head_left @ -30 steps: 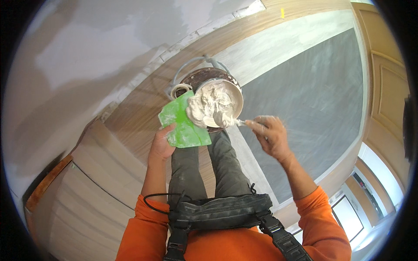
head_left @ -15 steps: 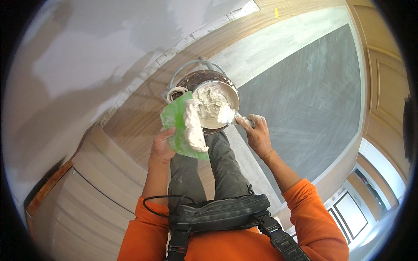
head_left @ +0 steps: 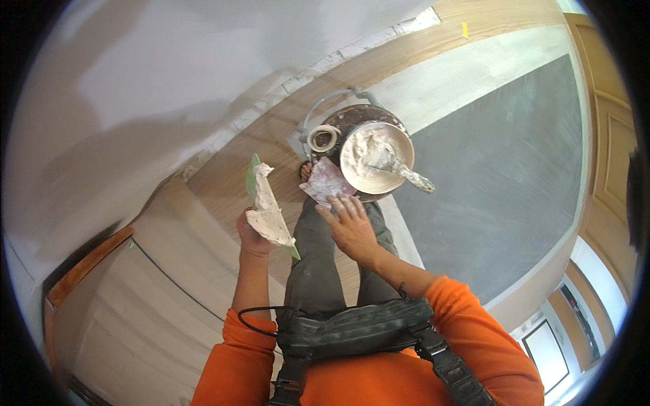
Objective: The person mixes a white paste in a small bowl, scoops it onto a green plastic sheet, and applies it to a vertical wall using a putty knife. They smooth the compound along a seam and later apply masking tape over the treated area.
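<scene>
My left hand grips a green plastic spreader, which is tilted and carries a thick ridge of off-white filler paste along its edge. My right hand has its fingers stretched out at the near edge of a pinkish, paste-smeared flat sheet; whether they touch it I cannot tell. That sheet lies at the near side of a round dark stool. On the stool stands a pale bowl of paste, with a smeared putty knife resting in it, its handle over the rim.
A roll of tape sits on the stool beside the bowl. Grey tubing curves behind the stool. To the left rises a plastered wall; a dark grey floor panel lies to the right. Beige ridged covering is at lower left.
My right hand has let go of the putty knife, left in the bowl, and moved toward the pinkish sheet. The loaded green spreader has moved away from the bowl and tilted more steeply.
</scene>
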### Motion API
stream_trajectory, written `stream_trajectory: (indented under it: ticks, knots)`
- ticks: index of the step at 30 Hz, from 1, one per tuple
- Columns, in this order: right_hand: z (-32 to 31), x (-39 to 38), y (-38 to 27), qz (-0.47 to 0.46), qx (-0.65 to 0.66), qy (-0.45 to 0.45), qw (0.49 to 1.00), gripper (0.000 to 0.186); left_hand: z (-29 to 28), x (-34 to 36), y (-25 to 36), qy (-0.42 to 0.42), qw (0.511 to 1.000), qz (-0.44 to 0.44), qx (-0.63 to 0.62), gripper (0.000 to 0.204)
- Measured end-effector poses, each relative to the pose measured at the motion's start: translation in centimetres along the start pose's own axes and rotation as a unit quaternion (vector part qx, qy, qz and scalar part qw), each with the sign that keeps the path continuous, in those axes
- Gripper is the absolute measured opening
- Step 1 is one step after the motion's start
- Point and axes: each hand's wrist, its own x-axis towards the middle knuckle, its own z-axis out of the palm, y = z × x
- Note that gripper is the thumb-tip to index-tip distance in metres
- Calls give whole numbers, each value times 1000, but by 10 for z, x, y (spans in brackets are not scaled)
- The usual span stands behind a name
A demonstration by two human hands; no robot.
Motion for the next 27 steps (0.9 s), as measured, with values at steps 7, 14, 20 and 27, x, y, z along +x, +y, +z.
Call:
stream_trajectory:
  ticks: [7, 14, 20, 27]
  knots:
    - [45, 45, 1, 18, -107, -108, 988, 82, 27, -6, -1, -160, 984, -70, -21, 54]
    - [-26, 54, -26, 199, 77, 29, 977, 56, 44, -32, 6, -143, 986, -77, 26, 39]
    - [-137, 42, -51, 320, 632, 149, 690, 37, 111, -64, -11, 15, 986, -32, 161, 47]
    - [-259, -3, -129, 150, 396, 221, 878, 42, 180, -81, -22, -54, 963, -49, 260, 52]
